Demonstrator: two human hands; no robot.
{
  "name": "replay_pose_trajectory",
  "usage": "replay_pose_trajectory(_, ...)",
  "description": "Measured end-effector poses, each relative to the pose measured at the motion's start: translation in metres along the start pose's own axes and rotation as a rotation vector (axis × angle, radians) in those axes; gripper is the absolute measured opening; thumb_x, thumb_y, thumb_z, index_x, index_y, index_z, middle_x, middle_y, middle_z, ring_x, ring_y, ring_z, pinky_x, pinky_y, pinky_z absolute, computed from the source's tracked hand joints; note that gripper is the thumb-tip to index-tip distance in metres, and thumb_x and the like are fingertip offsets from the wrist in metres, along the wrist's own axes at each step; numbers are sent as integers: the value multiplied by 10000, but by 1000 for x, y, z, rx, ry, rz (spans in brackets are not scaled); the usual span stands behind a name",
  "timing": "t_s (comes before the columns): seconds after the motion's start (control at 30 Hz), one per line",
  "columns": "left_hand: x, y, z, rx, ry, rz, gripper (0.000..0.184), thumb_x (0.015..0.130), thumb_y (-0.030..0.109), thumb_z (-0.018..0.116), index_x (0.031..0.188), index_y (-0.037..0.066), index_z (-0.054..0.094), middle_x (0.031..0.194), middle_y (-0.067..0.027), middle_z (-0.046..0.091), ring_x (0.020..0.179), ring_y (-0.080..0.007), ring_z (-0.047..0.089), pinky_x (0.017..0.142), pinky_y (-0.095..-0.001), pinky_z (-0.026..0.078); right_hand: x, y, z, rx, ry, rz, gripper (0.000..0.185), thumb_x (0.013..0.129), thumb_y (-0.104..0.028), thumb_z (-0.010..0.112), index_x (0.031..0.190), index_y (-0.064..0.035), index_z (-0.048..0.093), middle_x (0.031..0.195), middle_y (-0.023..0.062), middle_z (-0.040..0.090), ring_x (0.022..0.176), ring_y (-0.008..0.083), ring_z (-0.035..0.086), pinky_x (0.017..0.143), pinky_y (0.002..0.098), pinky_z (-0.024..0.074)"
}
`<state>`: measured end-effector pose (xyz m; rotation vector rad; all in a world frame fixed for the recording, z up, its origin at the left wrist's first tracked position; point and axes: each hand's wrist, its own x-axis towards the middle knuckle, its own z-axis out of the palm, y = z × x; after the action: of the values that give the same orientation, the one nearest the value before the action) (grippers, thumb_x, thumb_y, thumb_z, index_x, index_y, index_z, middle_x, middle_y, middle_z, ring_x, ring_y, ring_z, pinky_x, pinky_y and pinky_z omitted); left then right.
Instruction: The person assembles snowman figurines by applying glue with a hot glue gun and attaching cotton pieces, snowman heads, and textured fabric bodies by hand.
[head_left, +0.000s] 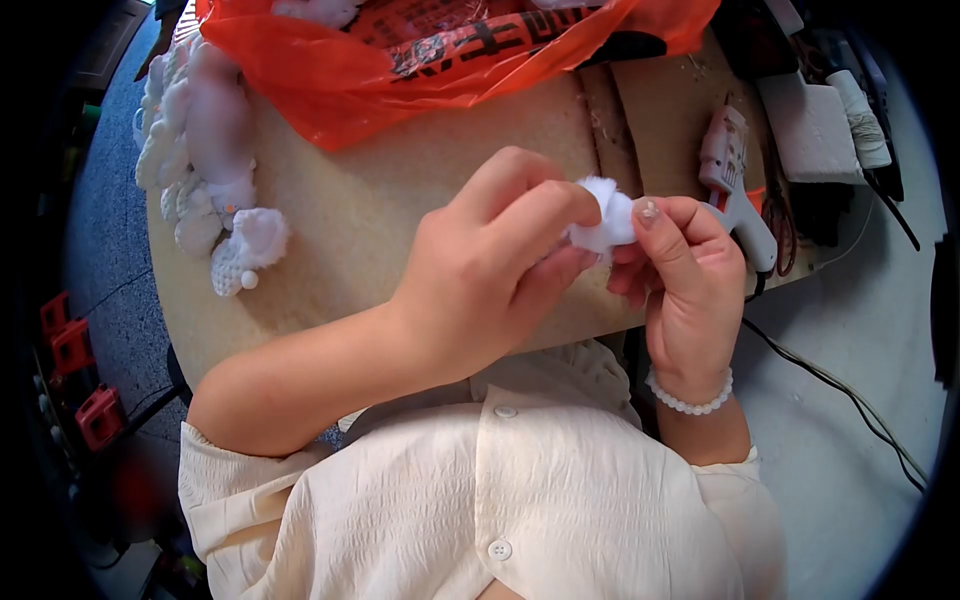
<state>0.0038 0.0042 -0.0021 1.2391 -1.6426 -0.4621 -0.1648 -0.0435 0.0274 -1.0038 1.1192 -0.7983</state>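
Note:
A small white fluffy piece [604, 216] is held above the table between my two hands. My left hand [490, 255] pinches its left side, the fingers curled around the edge. On the other side, the thumb and fingers of my right hand [690, 255] are closed on its right end. Part of the piece is hidden behind my fingers. Farther left on the table lies a small white knitted bootie [238, 262] with fluffy trim and a white bead, touching a heap of similar white knitted pieces [175, 150].
A red plastic bag [400, 75] with white items inside lies at the back. Right of my hands are a glue gun [735, 185] with a cord, a cardboard sheet [670, 110], a white foam block [815, 130] and a thread spool [858, 115]. The table edge [800, 285] curves nearby.

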Motion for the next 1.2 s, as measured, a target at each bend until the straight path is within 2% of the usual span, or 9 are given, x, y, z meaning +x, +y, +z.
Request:
replay_pose_trajectory(0.23,0,-3,-2,-188,-16,-191,66,857,-32,612,922,-25,619,891,-100,592,768,-157,574,647,-258,461,-12,-4,-7,-261,8,-285,194,891,-83,654,1061,9,636,918,40,628,742,62,569,622,200,473)
replay_pose_trajectory(0.3,1,-4,-3,-149,1,-165,53,867,-30,601,916,-28,619,880,-96,596,751,-151,572,638,-253,457,-9,-7,-33,-691,153,-810,240,857,5,624,1095,30,628,938,80,639,771,108,602,644,203,487)
replay_pose_trajectory(0.47,1,-5,0,-102,46,-121,45,861,-20,605,903,-23,621,832,-93,608,688,-160,574,610,-258,459,16,-30,-93,-1789,167,-832,469,752,72,542,1220,49,532,1194,183,568,1095,323,557,936,374,461)
replay_pose_trajectory(0.57,2,-4,-1,-59,57,-91,40,856,-16,609,893,-21,624,796,-94,609,655,-174,575,586,-267,461,24,-12,-102,-1716,145,-685,541,723,64,523,1262,49,471,1296,200,488,1199,380,455,1032,432,371)
replay_pose_trajectory(0.8,1,-4,2,-22,100,13,24,839,-31,612,863,-35,612,770,-108,599,630,-189,573,552,-274,454,24,-18,-106,-1549,244,-704,514,717,55,590,1214,-57,525,1132,147,527,1067,347,527,929,384,425)
replay_pose_trajectory(0.83,1,-5,2,-3,103,22,26,835,-36,611,861,-36,610,770,-110,598,630,-194,573,551,-278,454,24,-21,-112,-1538,234,-822,455,757,56,598,1201,-30,542,1061,135,565,987,279,572,820,332,463)
replay_pose_trajectory(0.97,4,-9,2,64,104,47,39,825,-48,608,862,-35,603,769,-116,591,625,-218,568,549,-294,454,-19,-45,-88,-591,111,-325,428,827,-146,619,1184,79,545,971,154,613,717,153,584,535,244,437)
replay_pose_trajectory(1.07,5,-12,7,71,112,50,51,825,-44,611,873,-30,603,776,-115,587,623,-232,565,551,-303,458,-42,-53,-98,-439,-14,-107,738,704,-355,743,1271,57,511,1057,183,658,846,176,680,613,233,536)
replay_pose_trajectory(1.2,3,-9,5,93,77,31,58,833,-25,615,890,-16,606,794,-112,579,630,-241,570,552,-319,468,-44,-59,-68,-562,-167,-121,593,657,-303,752,1091,81,625,970,174,675,802,226,676,687,256,524)
